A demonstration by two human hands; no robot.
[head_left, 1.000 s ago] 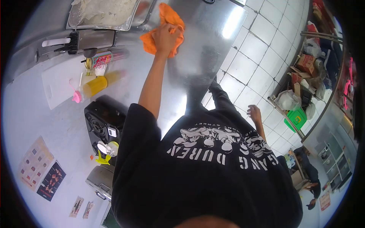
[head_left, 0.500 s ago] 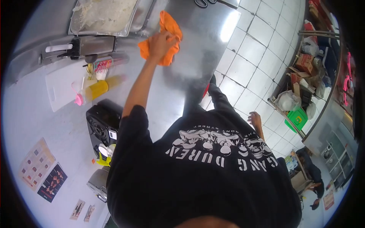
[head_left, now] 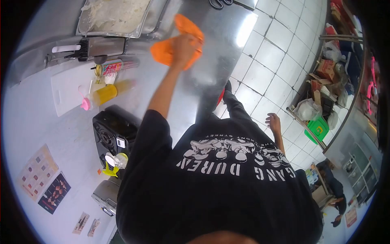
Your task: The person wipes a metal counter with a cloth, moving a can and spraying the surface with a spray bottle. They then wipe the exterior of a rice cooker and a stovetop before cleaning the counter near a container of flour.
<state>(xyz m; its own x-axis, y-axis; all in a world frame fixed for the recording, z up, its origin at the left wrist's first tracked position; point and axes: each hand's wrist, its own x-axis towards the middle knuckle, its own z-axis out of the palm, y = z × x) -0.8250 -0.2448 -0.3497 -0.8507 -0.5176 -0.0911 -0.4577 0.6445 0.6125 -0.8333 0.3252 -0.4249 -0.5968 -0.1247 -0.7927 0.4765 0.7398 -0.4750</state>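
My left hand [head_left: 185, 49] is closed on an orange cloth [head_left: 163, 52], which lies bunched and spread on the stainless steel counter [head_left: 211, 53]. The hand and cloth are slightly blurred. My right hand [head_left: 274, 123] hangs at my side above the tiled floor, its fingers loosely apart with nothing in them. On the counter left of the cloth are a can [head_left: 109, 68] with a colourful label and a squeeze bottle [head_left: 105, 95] of yellow liquid with a pink cap.
A metal tray [head_left: 139, 30] with a whitish floury layer stands at the back left. Nearby are a white cutting board [head_left: 61, 94], a black portable stove [head_left: 106, 136] and black-handled scissors [head_left: 219, 3]. Shelves with a green lid [head_left: 317, 129] stand right; another person [head_left: 335, 187] is far right.
My left hand has moved right across the counter with the orange cloth. My right hand has lifted slightly, and its fingers have spread a little.
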